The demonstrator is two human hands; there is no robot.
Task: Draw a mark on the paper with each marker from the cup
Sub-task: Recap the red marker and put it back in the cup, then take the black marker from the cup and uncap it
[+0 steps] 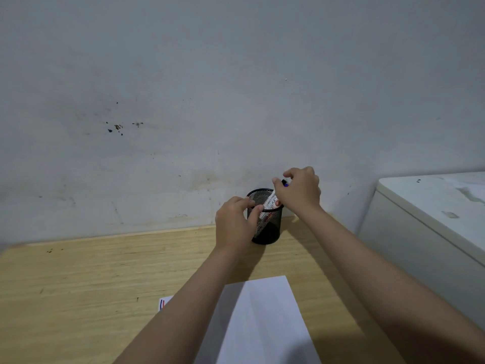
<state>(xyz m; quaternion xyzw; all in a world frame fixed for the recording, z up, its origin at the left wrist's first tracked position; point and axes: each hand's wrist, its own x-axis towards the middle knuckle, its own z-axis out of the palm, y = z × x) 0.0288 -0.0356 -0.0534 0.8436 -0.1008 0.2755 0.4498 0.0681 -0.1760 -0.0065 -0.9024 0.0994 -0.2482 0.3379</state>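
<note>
A black mesh cup (270, 229) stands at the back of the wooden table, close to the wall. My left hand (235, 227) grips the cup's left side, thumb on its rim. My right hand (300, 191) is above the cup, fingers closed on a white marker (273, 202) with a dark blue end (285, 183); the marker leans in the cup's mouth. Other markers inside the cup are hard to make out through the mesh. A white sheet of paper (265, 321) lies near me, between my forearms, partly hidden by my left arm.
The wooden table (91, 285) ends at a stained grey wall (183, 114). A white cabinet (430, 227) stands to the right of the table. A second paper corner with red and blue strokes (163, 303) peeks out left of my left forearm.
</note>
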